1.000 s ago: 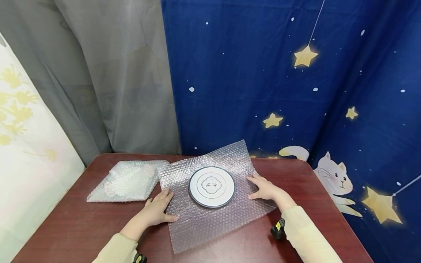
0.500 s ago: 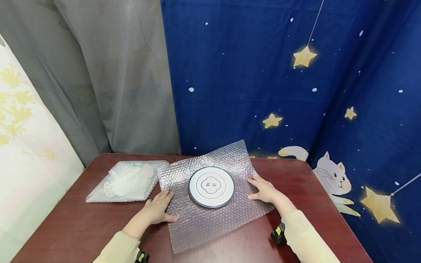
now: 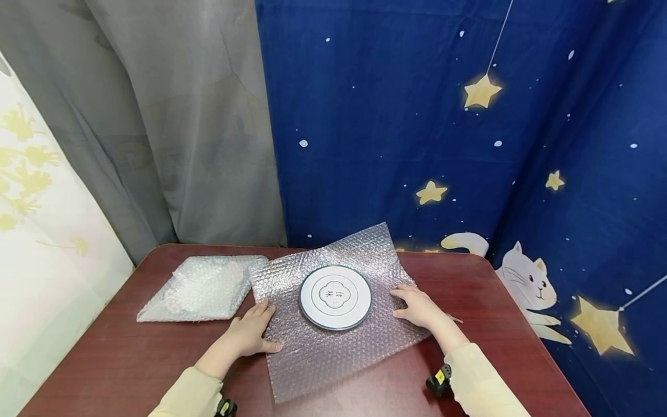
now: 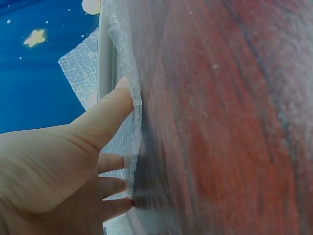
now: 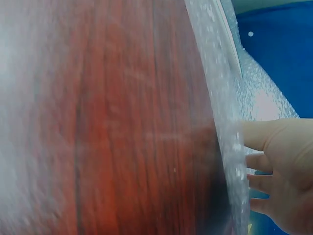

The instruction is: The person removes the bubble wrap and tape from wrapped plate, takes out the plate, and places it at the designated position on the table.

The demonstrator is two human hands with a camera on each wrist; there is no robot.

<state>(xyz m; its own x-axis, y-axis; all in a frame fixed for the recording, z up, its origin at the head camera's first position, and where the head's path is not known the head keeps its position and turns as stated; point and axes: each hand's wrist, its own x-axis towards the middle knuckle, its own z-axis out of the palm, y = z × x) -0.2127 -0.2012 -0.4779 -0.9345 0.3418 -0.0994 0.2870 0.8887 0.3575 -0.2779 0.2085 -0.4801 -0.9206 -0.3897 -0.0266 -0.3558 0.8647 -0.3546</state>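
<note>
A white round plate [image 3: 336,315] with a dark rim and a printed emblem in its centre lies on a sheet of bubble wrap [image 3: 312,362]. My left hand [image 3: 249,331] rests at the sheet's left edge, thumb apart from the fingers. In the left wrist view, the thumb [image 4: 110,112] touches the wrap's edge and the other fingers lie beneath it, against the wrap. On the other side, my right hand [image 3: 419,307] touches the sheet's right part, to the right of the plate. The right wrist view shows its fingertips partly hidden by the wrap.
A bubble-wrapped bundle [image 3: 203,289] lies on the dark red table [image 3: 120,359], left of the sheet and close to its corner. Grey [image 3: 208,127] and blue star-patterned curtains [image 3: 375,127] hang behind the table's back edge.
My right hand has shifted slightly, its fingers drawn closer together, and a bit of the wrap's right corner now shows beyond the wrist. The left hand and plate look unchanged.
</note>
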